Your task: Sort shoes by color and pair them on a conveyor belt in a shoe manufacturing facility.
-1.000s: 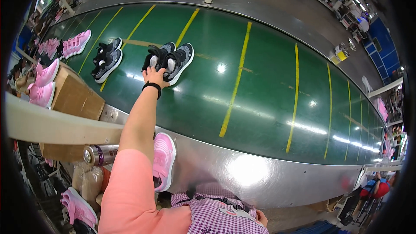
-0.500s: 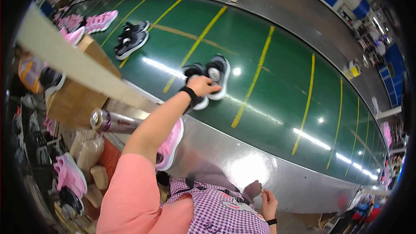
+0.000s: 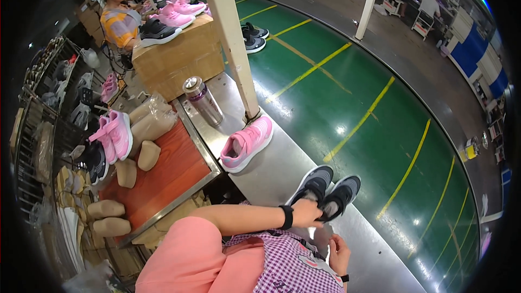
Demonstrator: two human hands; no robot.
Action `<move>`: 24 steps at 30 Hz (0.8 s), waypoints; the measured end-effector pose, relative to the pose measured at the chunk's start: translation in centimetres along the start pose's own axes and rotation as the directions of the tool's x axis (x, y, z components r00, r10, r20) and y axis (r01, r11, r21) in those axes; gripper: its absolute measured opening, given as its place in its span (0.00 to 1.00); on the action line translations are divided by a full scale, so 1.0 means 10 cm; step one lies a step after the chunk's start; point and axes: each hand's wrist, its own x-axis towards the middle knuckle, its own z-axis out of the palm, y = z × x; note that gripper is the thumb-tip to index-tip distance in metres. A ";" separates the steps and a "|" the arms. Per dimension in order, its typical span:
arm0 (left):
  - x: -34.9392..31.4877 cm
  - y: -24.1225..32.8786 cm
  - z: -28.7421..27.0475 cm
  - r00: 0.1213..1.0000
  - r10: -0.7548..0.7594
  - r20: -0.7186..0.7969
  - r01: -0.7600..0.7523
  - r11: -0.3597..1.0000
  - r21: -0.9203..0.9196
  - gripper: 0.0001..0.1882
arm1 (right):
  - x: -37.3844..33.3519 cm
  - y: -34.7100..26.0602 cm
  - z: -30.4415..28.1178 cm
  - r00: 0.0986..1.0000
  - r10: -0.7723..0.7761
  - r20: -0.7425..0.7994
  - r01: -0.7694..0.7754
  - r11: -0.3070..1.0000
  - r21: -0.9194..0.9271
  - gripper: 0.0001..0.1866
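Note:
My left hand (image 3: 307,212) grips a pair of grey and black sneakers (image 3: 325,190) by their heels, over the steel edge (image 3: 282,157) of the green conveyor belt (image 3: 353,103), close to my chest. A black band sits on that wrist. My right hand (image 3: 339,254) is low by my checked apron, fingers loosely curled, holding nothing that I can see. A single pink sneaker (image 3: 247,144) lies on the steel edge to the left of the pair.
A metal flask (image 3: 202,100) lies by a pale post (image 3: 230,43). A cardboard box (image 3: 179,54) carries pink and dark sneakers. Another dark pair (image 3: 252,38) rides the belt farther off. Shoe lasts (image 3: 127,171) rest on an orange tray; a person (image 3: 119,19) works at far left.
My left hand has pulled the grey and black pair off the belt and back to the steel edge by my body. My view has swung left, showing the tray and racks.

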 end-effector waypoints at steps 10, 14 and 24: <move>-0.22 0.56 0.30 0.903 0.379 -0.205 -0.333 0.916 0.226 0.15 | 0.01 0.96 -0.32 0.993 0.033 0.110 -0.028 0.998 -0.054 0.20; -0.11 0.69 0.33 0.995 0.072 -0.063 -0.054 0.967 0.250 0.14 | 0.40 0.63 -0.19 0.977 0.052 0.209 -0.102 0.966 0.237 0.28; -0.02 0.72 0.51 0.989 0.149 0.027 -0.151 0.975 0.160 0.20 | 0.35 0.30 -0.09 0.961 0.183 0.206 -0.218 0.963 0.158 0.32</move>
